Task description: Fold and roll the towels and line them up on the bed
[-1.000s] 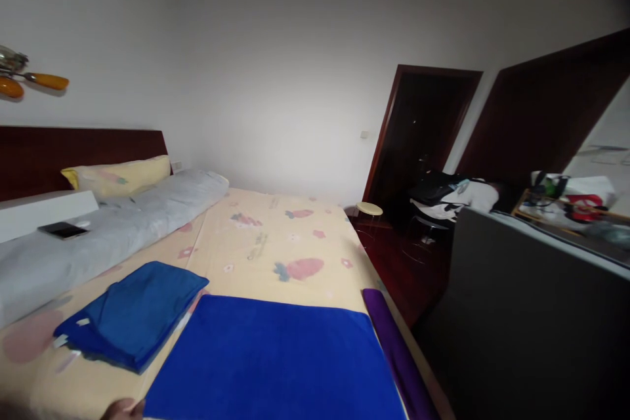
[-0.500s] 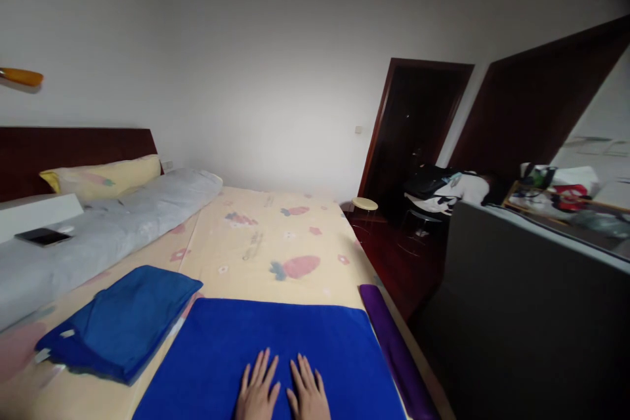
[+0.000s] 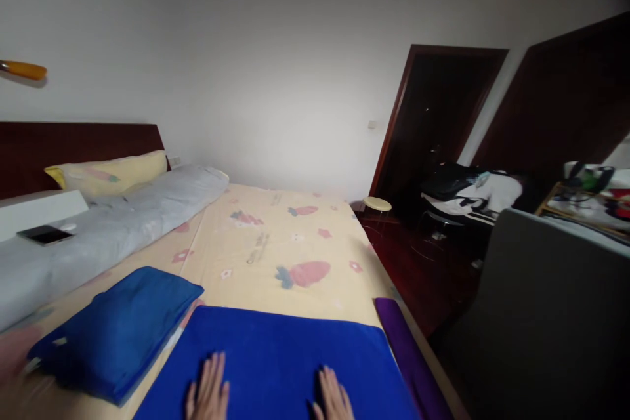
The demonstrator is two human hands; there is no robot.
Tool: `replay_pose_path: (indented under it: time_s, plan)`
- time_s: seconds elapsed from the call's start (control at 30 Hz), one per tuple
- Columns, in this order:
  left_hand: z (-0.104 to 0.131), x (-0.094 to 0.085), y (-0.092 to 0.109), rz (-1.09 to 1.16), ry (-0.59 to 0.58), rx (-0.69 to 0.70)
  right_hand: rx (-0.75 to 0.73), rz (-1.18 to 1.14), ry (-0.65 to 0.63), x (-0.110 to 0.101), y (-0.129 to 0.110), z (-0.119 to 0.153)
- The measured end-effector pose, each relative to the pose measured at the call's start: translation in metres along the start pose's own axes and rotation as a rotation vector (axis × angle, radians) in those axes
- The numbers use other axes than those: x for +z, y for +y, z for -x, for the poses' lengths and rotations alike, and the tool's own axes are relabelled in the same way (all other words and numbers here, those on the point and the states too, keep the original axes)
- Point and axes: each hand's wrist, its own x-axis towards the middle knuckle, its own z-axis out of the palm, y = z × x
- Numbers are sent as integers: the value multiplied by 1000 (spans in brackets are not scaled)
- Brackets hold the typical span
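A bright blue cloth (image 3: 275,354) is lying spread on the bed (image 3: 266,226), close to the wearer. Its visible surface is looking smooth and matte, with straight far and side edges and softly rounded far corners. Spreading seems largely done across the part in view; the near edge is running out of frame, so what is left there cannot be told.

The left hand (image 3: 209,390) and right hand (image 3: 335,397) are resting well apart over this cloth, palms down, fingers stretched out and gripping nothing. The lower frame edge is cutting both off, so how firmly they are pressing cannot be told.

Just beside the cloth, to the left, a folded blue bundle (image 3: 123,321) is lying at a slant, soft and layered, with small pale tags at its near-left corner. Along the right side, a purple strip (image 3: 408,354) is lying long and narrow, apparently rolled or folded fabric.

Farther out, the cream bedsheet is showing printed carrots and flowers, and a puffy grey quilt (image 3: 157,200) is stretching below a yellow pillow (image 3: 118,174), with a dark, flat phone (image 3: 45,234) resting on it.
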Motion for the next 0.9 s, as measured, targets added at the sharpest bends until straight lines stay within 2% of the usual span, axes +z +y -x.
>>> replay_pose_path:
  time_s: [0.03,0.1,0.17,0.2,0.23,0.3,0.4,0.43,0.5,0.53,0.6,0.73,0.83,0.9]
  plan:
    - [-9,3,29,34,-1,80,-116,-60,-55,12,-23,-16]
    - [-28,8,76,103,-17,277,-235,-148,-100,31,-62,-45]
    - [-50,11,98,149,-44,436,-309,-209,-155,36,-77,-67]
    - [-62,11,98,158,-62,471,-339,-225,-199,33,-72,-76]
    - [-74,11,91,154,-85,466,-352,-226,-247,26,-59,-83]
    - [-100,8,56,109,-126,347,-277,-169,-319,6,-9,-94]
    - [-133,5,-20,-19,-126,47,157,41,-250,-24,88,-97]
    - [-141,5,-43,-54,-121,-17,239,93,-223,-31,117,-95]
    - [-150,6,-80,-119,-79,-19,317,141,-200,-38,159,-89]
    - [-152,7,-92,-140,-61,0,328,151,-193,-38,172,-86]
    - [-154,8,-103,-161,-27,31,332,164,-185,-36,181,-83]
    - [-152,5,-100,-129,-11,27,328,204,-174,-33,176,-83]
    - [-147,0,-89,-117,71,8,307,270,-37,-32,167,-84]
    - [-138,-2,-69,-108,140,27,269,284,87,-27,150,-85]
